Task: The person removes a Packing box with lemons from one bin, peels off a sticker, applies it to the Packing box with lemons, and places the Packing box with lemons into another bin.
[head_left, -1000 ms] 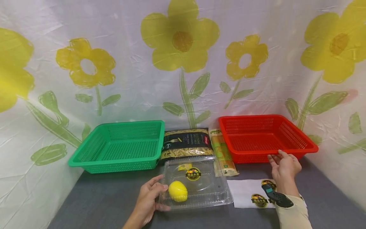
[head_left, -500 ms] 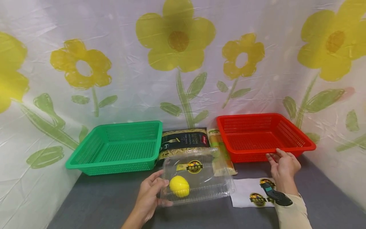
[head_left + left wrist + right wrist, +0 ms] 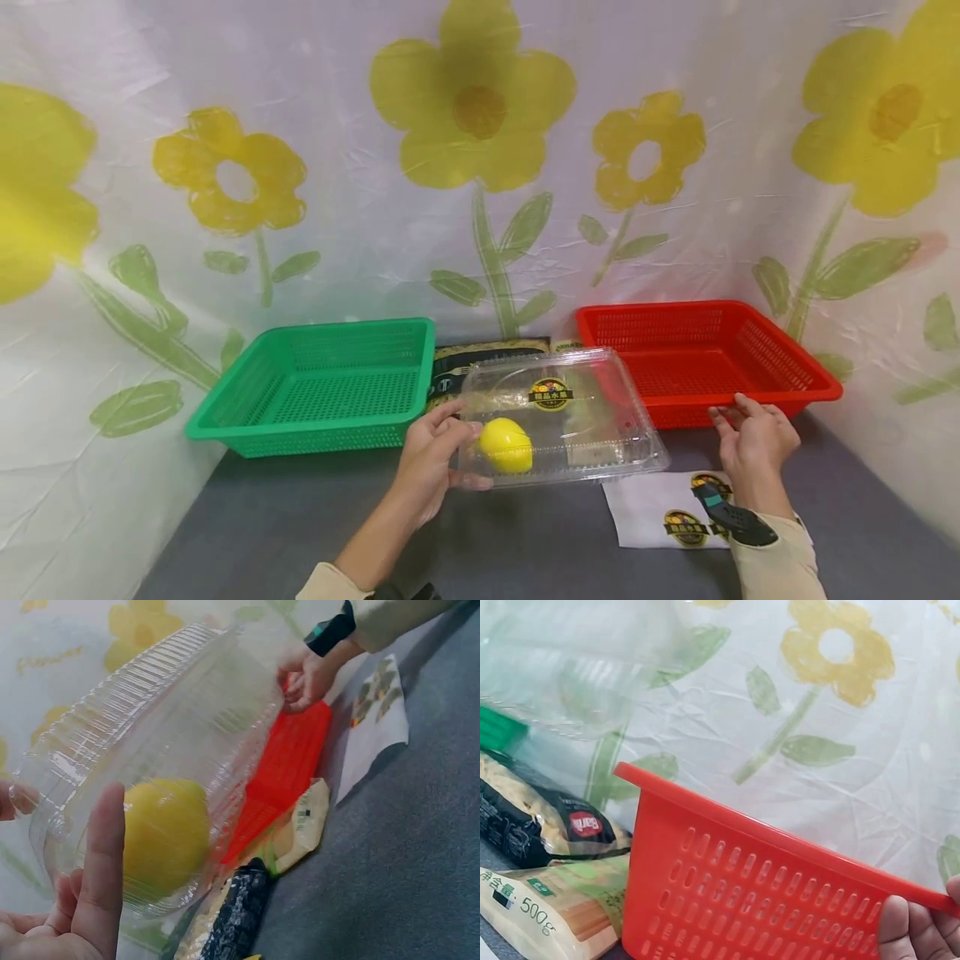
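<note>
My left hand (image 3: 438,458) grips the left end of a clear plastic clamshell box (image 3: 585,425), holding it up off the table with its right side reaching toward the red basket. Inside, at the left end, lies a lemon (image 3: 507,446); the lid bears a round fruit sticker. In the left wrist view the lemon (image 3: 166,836) shows through the plastic close to my fingers. My right hand (image 3: 756,437) holds the front rim of the red basket (image 3: 712,408), fingertips curled at its edge. The right wrist view shows those fingers against the red basket (image 3: 742,877).
A green basket (image 3: 315,433) stands on the left. Between the baskets lie a black pasta bag (image 3: 540,817) and a noodle packet (image 3: 577,900), partly hidden behind the box in the head view. A white sheet with stickers (image 3: 652,508) lies on the dark table (image 3: 525,542).
My left hand has lifted the box with the lemon and moved it rightward and away from me, toward the red basket. My right hand has stayed on the basket's rim.
</note>
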Tool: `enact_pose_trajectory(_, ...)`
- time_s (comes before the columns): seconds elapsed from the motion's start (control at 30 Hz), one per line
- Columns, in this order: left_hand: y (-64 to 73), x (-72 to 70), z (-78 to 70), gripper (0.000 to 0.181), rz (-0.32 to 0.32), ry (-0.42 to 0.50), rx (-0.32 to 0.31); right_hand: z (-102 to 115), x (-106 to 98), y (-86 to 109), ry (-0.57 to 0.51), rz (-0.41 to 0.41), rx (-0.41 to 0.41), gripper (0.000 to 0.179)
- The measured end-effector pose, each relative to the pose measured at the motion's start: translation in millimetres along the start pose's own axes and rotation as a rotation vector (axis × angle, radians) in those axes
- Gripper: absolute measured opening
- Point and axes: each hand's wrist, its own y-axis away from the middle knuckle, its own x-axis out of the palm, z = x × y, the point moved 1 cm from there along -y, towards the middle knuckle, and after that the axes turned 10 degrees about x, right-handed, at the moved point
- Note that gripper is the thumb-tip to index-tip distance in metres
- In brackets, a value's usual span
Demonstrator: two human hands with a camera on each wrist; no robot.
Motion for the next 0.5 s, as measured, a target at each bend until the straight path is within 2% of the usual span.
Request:
enact_pose_trajectory(0.3, -24.1, 34.9, -1.2, 0.067, 0.046, -0.022, 0.049, 2.9, -3.9, -0.5, 0.000, 0.006, -0.006, 0.019)
enact_pose_trajectory(0.5, -44.9, 59.6, -4.4, 0.068, 0.026, -0.104, 0.071, 3.0, -3.4, 1.2, -0.002, 0.017, 0.006, 0.019)
